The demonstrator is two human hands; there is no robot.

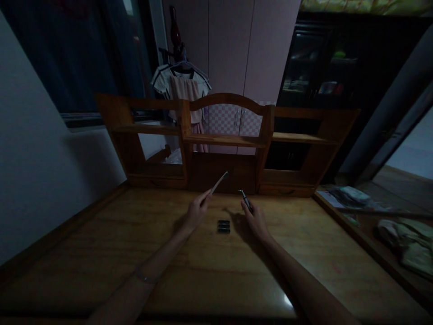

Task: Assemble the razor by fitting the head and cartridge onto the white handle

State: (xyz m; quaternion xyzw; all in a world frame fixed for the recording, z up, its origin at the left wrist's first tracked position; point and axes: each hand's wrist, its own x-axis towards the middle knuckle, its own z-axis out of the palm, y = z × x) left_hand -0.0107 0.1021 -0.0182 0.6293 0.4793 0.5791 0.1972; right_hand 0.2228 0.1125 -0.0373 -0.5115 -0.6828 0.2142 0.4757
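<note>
The left hand (pixel 197 210) is pinching a slim stick (pixel 218 183), tilting it toward one o'clock; the right hand (pixel 257 220) is gripping a bent-tipped tool (pixel 246 201) toward eleven — a dark striped item (pixel 223 226) is lying between them on the tabletop (pixel 209 284).

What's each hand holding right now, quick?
Left hand: closed, holding a thin pale stick with a darker end.
Right hand: closed, holding a slim dark tool with a bent tip.

Forearms (pixel 304 276) cut off btm; tool tip (pixel 241 191) too sm.
</note>
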